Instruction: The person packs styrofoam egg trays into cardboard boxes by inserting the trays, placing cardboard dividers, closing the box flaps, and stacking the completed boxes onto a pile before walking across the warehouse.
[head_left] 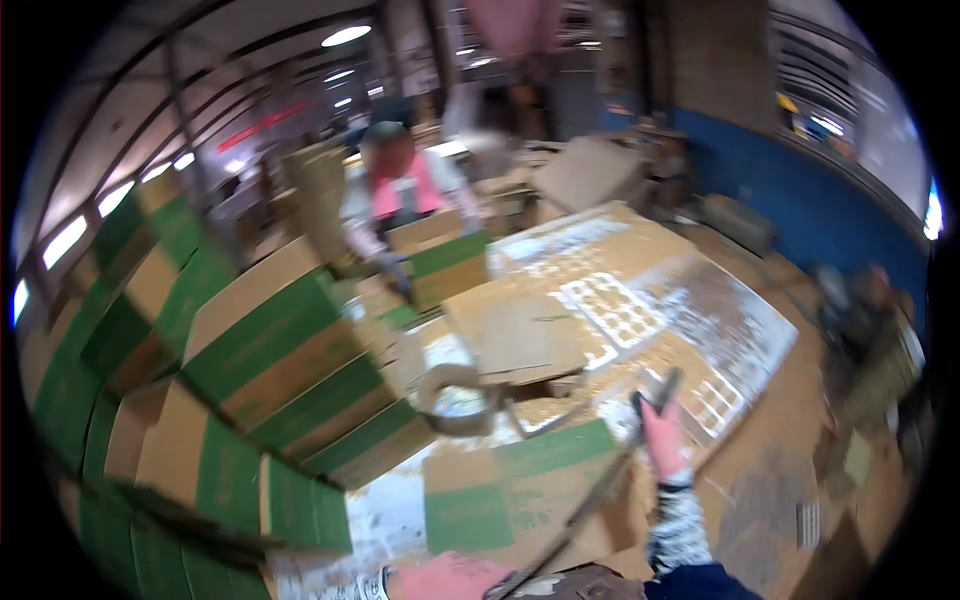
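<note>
My right hand (664, 440), in a pink glove with a dark fingertip and a patterned sleeve, is closed at the right end of a green-and-brown cardboard box (520, 490). A narrow grey-brown piece (672, 384) sticks up from its fingers; blur hides what it is. A long, thin dark strip (590, 505) slants from beside this hand toward my left hand (450, 578). My left hand, also pink-gloved, lies low at the box's near side, its fingers mostly hidden.
Open green-and-brown boxes (290, 330) are stacked on the left. Across the table a person (400, 195) handles another box (445, 260). A tape-like brown ring (455, 400), flat cardboard (525, 335) and white grid pieces (612, 310) lie on the dusty table. A blue wall (800, 205) stands at right.
</note>
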